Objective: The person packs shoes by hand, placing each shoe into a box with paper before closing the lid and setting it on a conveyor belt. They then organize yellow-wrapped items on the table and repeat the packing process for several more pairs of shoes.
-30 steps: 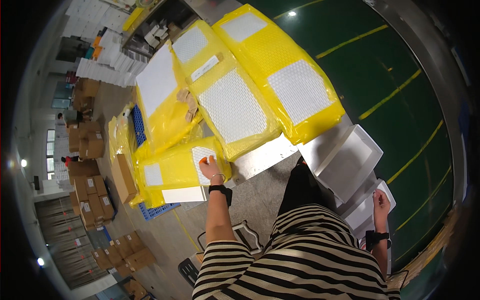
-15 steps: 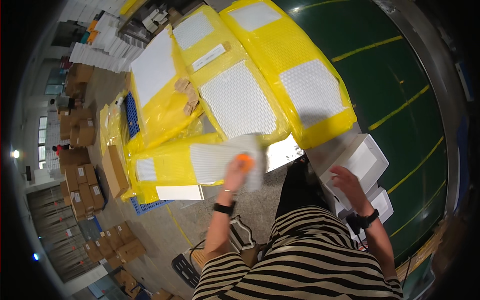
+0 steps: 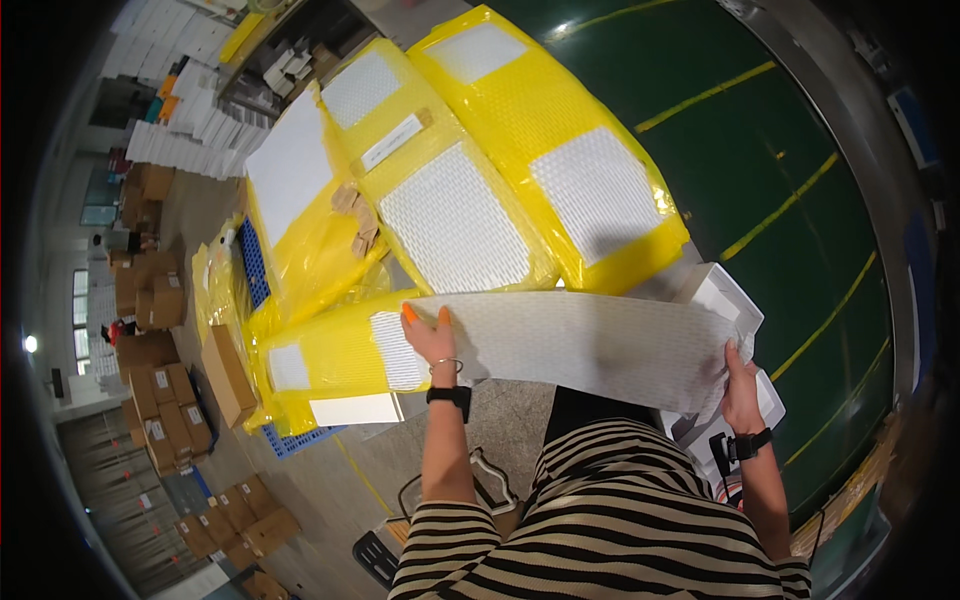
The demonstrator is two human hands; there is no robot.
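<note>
head: left of 2 head-worn fisheyes | faces down | striped shirt (image 3: 610, 490) near, grey floor (image 3: 510, 412) farther

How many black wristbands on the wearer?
2: one wristband behind the left hand, another wristband behind the right hand. None seem hidden.

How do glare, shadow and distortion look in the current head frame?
Head view: small glare near the top of the green surface, soft shadow on the rightmost yellow bundle; head view: fisheye-curved outer edges, black rim, white sheet without strong blur.
</note>
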